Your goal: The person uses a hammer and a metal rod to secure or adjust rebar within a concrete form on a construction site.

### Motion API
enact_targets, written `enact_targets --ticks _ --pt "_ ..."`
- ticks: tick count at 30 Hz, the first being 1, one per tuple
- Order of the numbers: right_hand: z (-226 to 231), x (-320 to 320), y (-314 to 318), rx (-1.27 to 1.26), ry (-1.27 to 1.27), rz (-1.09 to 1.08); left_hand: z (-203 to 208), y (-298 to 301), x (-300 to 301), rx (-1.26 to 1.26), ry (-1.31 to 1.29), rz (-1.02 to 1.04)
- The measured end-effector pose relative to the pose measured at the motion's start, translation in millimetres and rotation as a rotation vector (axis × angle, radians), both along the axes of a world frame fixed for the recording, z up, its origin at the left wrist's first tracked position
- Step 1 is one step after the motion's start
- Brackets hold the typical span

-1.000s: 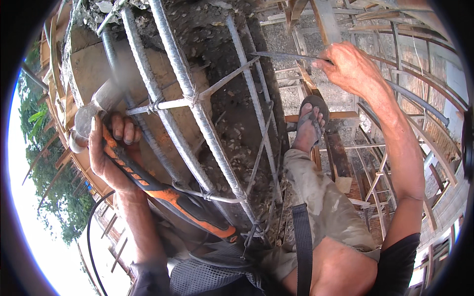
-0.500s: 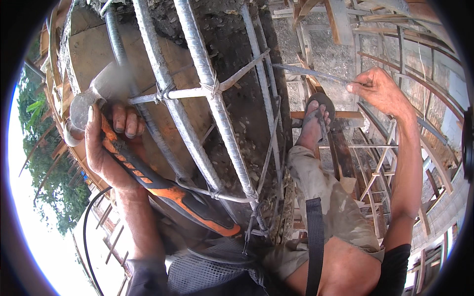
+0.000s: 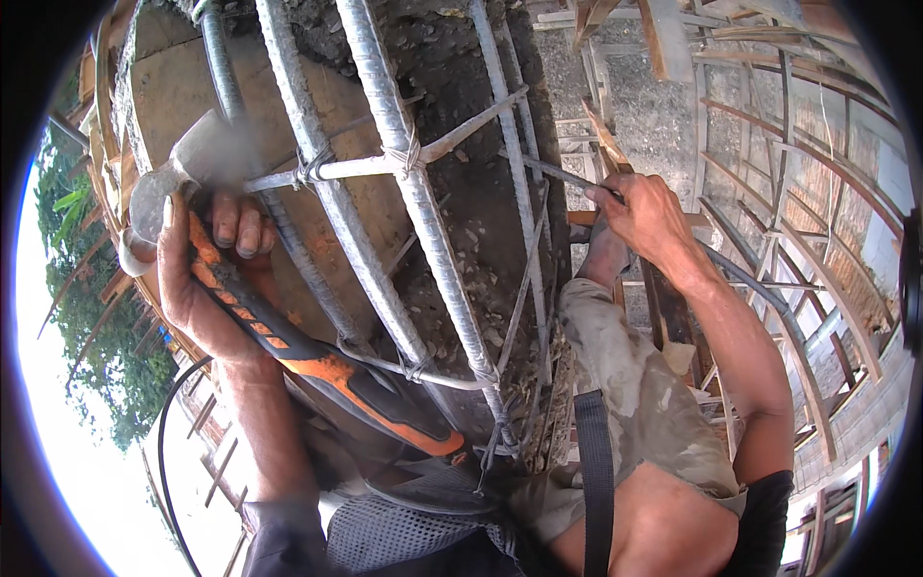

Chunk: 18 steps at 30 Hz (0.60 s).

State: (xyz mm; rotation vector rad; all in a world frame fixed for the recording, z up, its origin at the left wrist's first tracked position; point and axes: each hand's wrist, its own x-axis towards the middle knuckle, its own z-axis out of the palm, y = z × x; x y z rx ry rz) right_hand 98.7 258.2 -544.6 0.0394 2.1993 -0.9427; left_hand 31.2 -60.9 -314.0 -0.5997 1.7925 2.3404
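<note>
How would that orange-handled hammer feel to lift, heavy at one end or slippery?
Probably top-heavy: the hammer has a chunky metal head and a slimmer handle. Likely not slippery, since the orange-and-black handle looks rubbery and the left hand wraps it near the head. It appears stiff.

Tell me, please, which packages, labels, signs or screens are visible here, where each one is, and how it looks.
None is in view: only a hammer with an orange and black handle in the left hand, steel bars, and a thin rod in the right hand.
</note>
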Motion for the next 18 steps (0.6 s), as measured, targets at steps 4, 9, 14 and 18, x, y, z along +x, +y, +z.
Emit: enact_targets --ticks 4,9,14,18 --pt "23 -2 7 0.002 -0.015 -0.014 0 -4 1 -0.008 0.008 0.007" --pt "-11 -15 -5 0.017 0.099 0.206 -1 0 0 -0.023 -0.003 0.029" --pt "-1 -32 -15 0.064 0.062 0.106 -7 -7 -1 0.042 0.024 -0.040" --pt "-3 -17 -4 -0.066 0.073 -0.182 -2 -9 1 0.029 0.028 -0.020"
